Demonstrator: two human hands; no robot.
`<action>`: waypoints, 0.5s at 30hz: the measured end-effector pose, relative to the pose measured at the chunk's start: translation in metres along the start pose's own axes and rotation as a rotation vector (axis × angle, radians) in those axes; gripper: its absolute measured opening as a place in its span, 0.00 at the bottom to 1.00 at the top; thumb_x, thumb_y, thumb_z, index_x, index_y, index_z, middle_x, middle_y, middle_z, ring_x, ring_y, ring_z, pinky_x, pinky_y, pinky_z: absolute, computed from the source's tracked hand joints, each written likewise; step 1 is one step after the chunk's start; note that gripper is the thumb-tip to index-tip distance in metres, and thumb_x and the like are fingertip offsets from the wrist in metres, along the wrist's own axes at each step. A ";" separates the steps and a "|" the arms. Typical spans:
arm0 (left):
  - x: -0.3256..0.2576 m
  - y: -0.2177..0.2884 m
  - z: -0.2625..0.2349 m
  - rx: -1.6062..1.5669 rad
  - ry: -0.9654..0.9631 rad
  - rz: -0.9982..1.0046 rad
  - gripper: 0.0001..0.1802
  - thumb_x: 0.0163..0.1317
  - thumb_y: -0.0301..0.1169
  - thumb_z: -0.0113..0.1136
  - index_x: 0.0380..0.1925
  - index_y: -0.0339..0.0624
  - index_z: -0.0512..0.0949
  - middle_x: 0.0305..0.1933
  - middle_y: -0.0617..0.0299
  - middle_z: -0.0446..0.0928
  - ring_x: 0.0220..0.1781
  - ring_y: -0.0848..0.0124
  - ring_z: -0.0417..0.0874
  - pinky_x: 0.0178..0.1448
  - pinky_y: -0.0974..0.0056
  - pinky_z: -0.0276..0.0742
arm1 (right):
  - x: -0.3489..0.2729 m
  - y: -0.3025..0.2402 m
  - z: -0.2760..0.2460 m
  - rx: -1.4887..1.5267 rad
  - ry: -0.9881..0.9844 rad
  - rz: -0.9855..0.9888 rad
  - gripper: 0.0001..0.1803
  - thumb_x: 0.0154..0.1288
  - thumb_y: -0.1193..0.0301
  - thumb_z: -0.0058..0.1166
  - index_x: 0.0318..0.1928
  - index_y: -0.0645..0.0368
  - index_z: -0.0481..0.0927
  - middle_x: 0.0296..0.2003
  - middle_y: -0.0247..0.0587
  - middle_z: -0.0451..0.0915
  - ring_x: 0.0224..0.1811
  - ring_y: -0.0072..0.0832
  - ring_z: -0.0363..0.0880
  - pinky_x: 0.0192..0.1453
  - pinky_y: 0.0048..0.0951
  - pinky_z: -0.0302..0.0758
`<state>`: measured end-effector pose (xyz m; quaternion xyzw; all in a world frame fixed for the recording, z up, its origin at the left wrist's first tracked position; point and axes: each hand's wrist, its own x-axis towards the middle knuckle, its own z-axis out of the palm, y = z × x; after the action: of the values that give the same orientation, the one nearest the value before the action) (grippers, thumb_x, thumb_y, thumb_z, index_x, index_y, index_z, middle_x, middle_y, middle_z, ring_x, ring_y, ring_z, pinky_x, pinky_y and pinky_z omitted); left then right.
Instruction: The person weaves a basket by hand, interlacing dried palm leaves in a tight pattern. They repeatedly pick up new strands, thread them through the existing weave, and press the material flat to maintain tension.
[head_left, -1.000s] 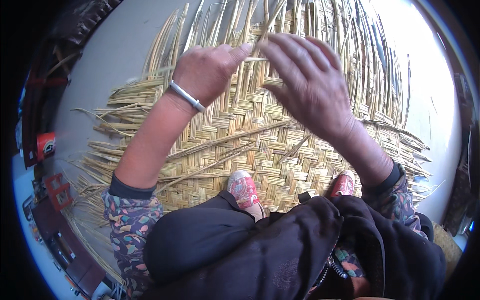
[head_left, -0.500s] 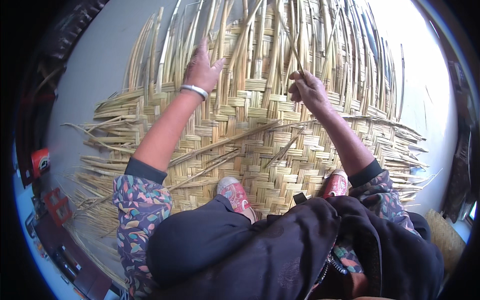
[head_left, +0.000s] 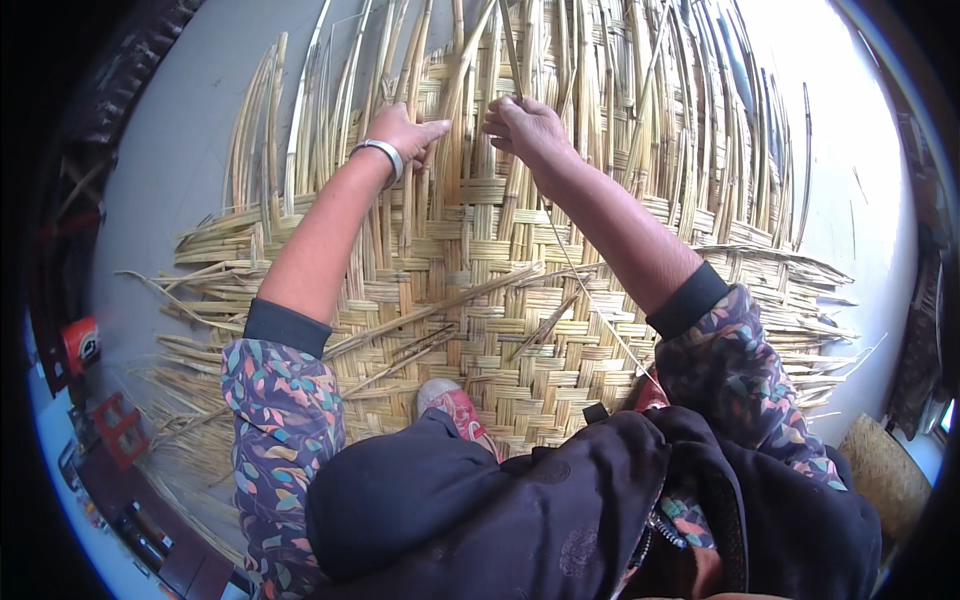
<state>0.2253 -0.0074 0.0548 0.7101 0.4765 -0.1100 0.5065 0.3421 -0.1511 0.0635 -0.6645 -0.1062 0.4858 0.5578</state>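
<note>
A large woven mat [head_left: 485, 330] of flattened, straw-coloured reed strips lies beneath me, with long loose strips standing out along its far side. My left hand [head_left: 398, 135] is at the far left-middle part of the weave, its fingers curled round an upright reed strip [head_left: 412, 65] and its thumb stretched to the right. Close by on the right, my right hand [head_left: 530, 130] pinches a darker, narrow reed strip [head_left: 510, 45] that runs up away from it. Below that hand a thin length [head_left: 600, 315] trails across the mat towards my right foot.
Loose strips [head_left: 430, 310] lie slantwise over the weave. Uneven reed ends fringe the left and right sides. My red shoe [head_left: 455, 405] stands on the mat. A red frame-like object [head_left: 120, 430] is at the left, and a woven piece [head_left: 880, 475] at the lower right.
My right hand has moved left and farther away with its strip, close to my left hand. The left hand has come slightly nearer, and its outstretched fingers have curled in.
</note>
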 end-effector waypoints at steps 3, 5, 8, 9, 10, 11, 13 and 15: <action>0.002 0.007 0.000 -0.085 -0.084 -0.050 0.23 0.51 0.46 0.69 0.37 0.41 0.74 0.30 0.62 0.77 0.23 0.77 0.77 0.24 0.72 0.75 | 0.013 0.001 0.001 -0.016 -0.010 0.038 0.20 0.72 0.64 0.39 0.55 0.67 0.67 0.53 0.52 0.71 0.57 0.37 0.72 0.62 0.34 0.71; 0.000 0.015 -0.001 -0.083 -0.157 -0.087 0.21 0.50 0.42 0.70 0.37 0.42 0.75 0.30 0.65 0.77 0.25 0.77 0.77 0.26 0.73 0.74 | 0.017 0.002 0.002 -0.017 -0.020 0.036 0.21 0.72 0.64 0.37 0.56 0.68 0.65 0.54 0.55 0.70 0.59 0.38 0.70 0.64 0.36 0.68; 0.009 -0.006 0.004 -0.292 -0.135 0.043 0.22 0.49 0.40 0.71 0.39 0.41 0.75 0.30 0.65 0.78 0.29 0.76 0.79 0.33 0.71 0.77 | 0.004 -0.008 0.016 0.044 -0.030 0.028 0.22 0.73 0.63 0.35 0.57 0.68 0.64 0.54 0.57 0.69 0.59 0.40 0.69 0.65 0.37 0.67; 0.011 -0.008 0.005 -0.334 -0.135 0.055 0.22 0.49 0.39 0.71 0.40 0.40 0.75 0.31 0.64 0.79 0.30 0.75 0.80 0.35 0.70 0.78 | 0.002 -0.007 0.016 0.084 -0.022 0.015 0.21 0.73 0.63 0.34 0.57 0.68 0.64 0.54 0.57 0.69 0.59 0.41 0.69 0.65 0.38 0.67; 0.013 -0.010 0.006 -0.376 -0.135 0.066 0.22 0.49 0.38 0.71 0.40 0.40 0.75 0.32 0.64 0.79 0.31 0.75 0.80 0.37 0.70 0.78 | 0.001 -0.005 0.016 0.124 -0.015 0.002 0.21 0.73 0.63 0.33 0.56 0.67 0.64 0.54 0.58 0.69 0.59 0.41 0.69 0.65 0.38 0.67; 0.015 -0.012 0.007 -0.418 -0.134 0.077 0.22 0.49 0.37 0.70 0.41 0.39 0.75 0.32 0.63 0.80 0.33 0.74 0.81 0.39 0.70 0.78 | 0.000 -0.003 0.016 0.164 -0.008 -0.011 0.21 0.73 0.63 0.33 0.56 0.67 0.65 0.54 0.58 0.69 0.59 0.41 0.69 0.65 0.39 0.68; 0.005 0.003 0.007 -0.369 -0.132 0.029 0.21 0.49 0.36 0.70 0.41 0.39 0.76 0.34 0.61 0.80 0.34 0.73 0.81 0.41 0.69 0.79 | -0.001 0.001 0.013 0.192 -0.001 -0.003 0.19 0.73 0.63 0.32 0.53 0.65 0.66 0.52 0.56 0.71 0.56 0.40 0.72 0.61 0.38 0.70; 0.001 0.007 0.007 -0.377 -0.174 0.001 0.21 0.49 0.34 0.70 0.41 0.39 0.76 0.35 0.60 0.80 0.35 0.72 0.82 0.42 0.68 0.79 | -0.001 0.003 0.011 0.227 0.014 0.012 0.18 0.73 0.64 0.32 0.51 0.64 0.68 0.49 0.53 0.72 0.52 0.37 0.74 0.57 0.37 0.72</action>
<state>0.2335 -0.0134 0.0551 0.5908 0.4426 -0.0795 0.6699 0.3317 -0.1458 0.0625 -0.6011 -0.0424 0.4933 0.6273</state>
